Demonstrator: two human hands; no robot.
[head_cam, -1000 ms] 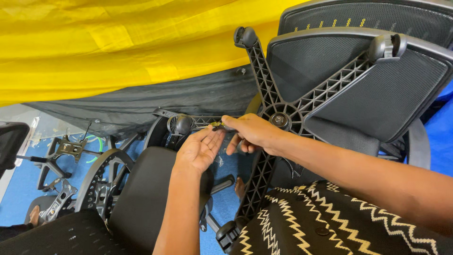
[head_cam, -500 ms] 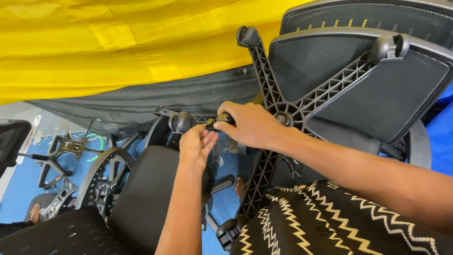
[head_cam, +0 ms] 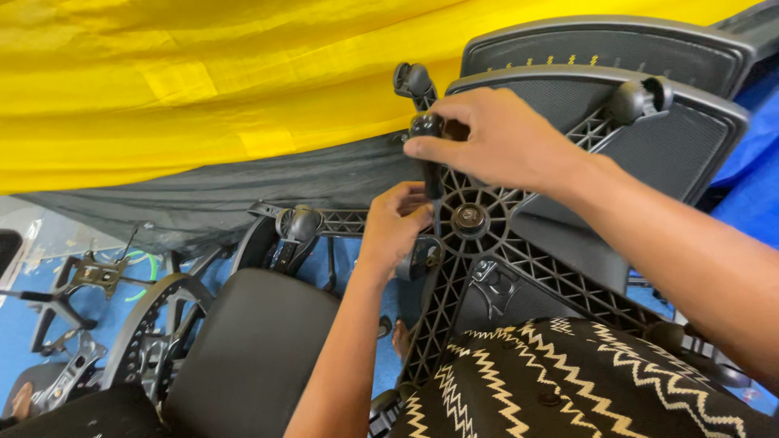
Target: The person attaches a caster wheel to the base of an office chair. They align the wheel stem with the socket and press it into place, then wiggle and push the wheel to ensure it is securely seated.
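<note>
Nearest the camera, a black cloth with cream zigzag stripes (head_cam: 560, 381) covers the person's lap at the lower right edge. Just beyond it stands the black ribbed star base of an office chair (head_cam: 487, 268), tipped up on edge, its round hub (head_cam: 469, 219) facing the viewer. The left hand (head_cam: 395, 227) touches the base beside the hub, fingers curled around a small dark part that cannot be made out. Above it, the right hand (head_cam: 491, 142) closes its fingers around the black handle of a screwdriver (head_cam: 428, 154), whose shaft points down toward the hub. A black seat cushion (head_cam: 251, 349) lies lower left, near loose chair mechanisms (head_cam: 89, 280) on the blue floor. Mesh chair backs (head_cam: 665, 154) rise at right. A yellow tarpaulin (head_cam: 203, 81) fills the far background.
</note>
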